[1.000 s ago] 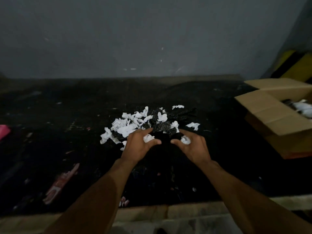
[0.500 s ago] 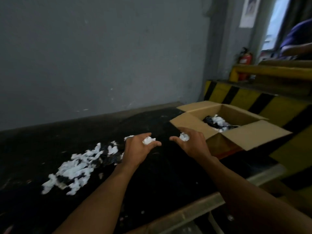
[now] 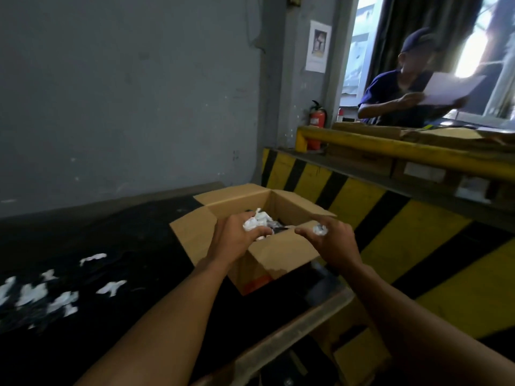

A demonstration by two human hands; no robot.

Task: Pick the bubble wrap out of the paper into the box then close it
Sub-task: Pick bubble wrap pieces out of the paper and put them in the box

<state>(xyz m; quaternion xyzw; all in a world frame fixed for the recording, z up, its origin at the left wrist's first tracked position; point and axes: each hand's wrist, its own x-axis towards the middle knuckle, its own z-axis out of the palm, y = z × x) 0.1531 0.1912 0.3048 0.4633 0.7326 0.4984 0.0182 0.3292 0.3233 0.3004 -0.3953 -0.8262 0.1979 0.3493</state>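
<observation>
Grey wall (image 3: 125, 93) at 12 o'clock, black bench (image 3: 111, 227) under you. On the head view your gaze has swung right. The pile of white scraps (image 3: 55, 299) that sat dead ahead 1 second ago now trails off at 8 o'clock. The open box (image 3: 195, 232) has come in from the 3 o'clock edge to dead centre.

Your left hand (image 3: 237, 240) is over the box's mouth, fingers curled round a crumpled white wad (image 3: 252, 224), which I take for the bubble wrap. Your right hand (image 3: 331, 243) hangs over the near-right flap, pinching a smaller wad (image 3: 320, 229). White and dark pieces already lie inside, and every flap stands open.

Both loads have made the carry and neither is dropped yet. My read is that release comes next, with your right hand nudging toward 10 o'clock first. With that pile left, closing looks far off.

1 other person (image 3: 401, 98) with a sheet of paper (image 3: 451, 87) sits at 2 o'clock, well apart.
</observation>
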